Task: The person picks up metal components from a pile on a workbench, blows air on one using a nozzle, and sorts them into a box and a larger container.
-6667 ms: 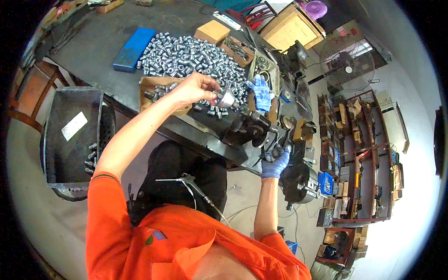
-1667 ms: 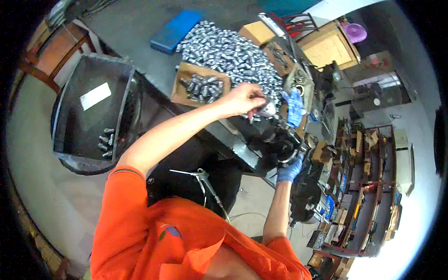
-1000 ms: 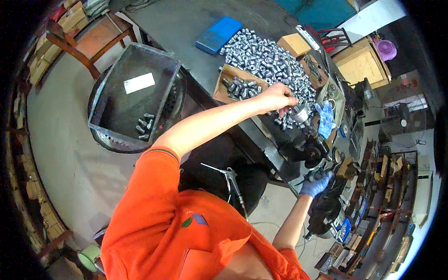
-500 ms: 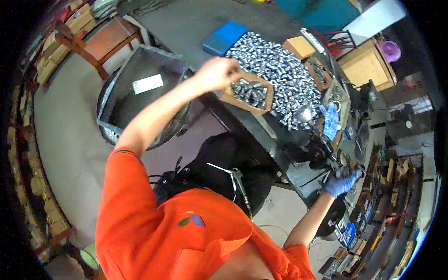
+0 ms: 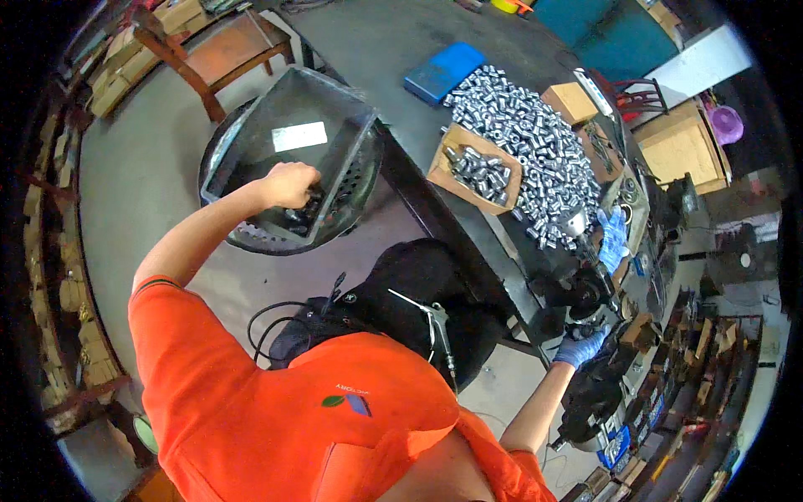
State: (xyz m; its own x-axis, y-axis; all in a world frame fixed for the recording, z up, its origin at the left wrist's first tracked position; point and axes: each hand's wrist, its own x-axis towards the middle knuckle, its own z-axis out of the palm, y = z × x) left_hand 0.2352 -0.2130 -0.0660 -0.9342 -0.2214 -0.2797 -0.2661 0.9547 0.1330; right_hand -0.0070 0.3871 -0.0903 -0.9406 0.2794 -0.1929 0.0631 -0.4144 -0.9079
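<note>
My bare left hand (image 5: 291, 184) reaches into a grey open bin (image 5: 251, 125) standing on a round, perforated black stand (image 5: 355, 197). Its fingers are curled down over small dark parts (image 5: 301, 216) in the bin's near corner; what they grip is hidden. At the bench's near right, my right hand (image 5: 583, 345), in a blue glove, is closed at a dark machine (image 5: 585, 289). Anything inside its fingers is too dark to name. Between both hands, a cardboard box (image 5: 473, 197) of metal sleeves stands beside a big heap of shiny metal sleeves (image 5: 535, 134).
A blue box (image 5: 443, 71) lies behind the heap. Near the machine rests a loose blue glove (image 5: 613, 238). An air blow gun (image 5: 437, 326) lies across my lap. A wooden chair (image 5: 226, 58) stands beyond the bin, and shelves (image 5: 694, 402) of parts are at right.
My left hand has gone from above the cardboard box to down inside the grey bin. My right hand has shifted left, closer against the machine. The view has turned slightly.
</note>
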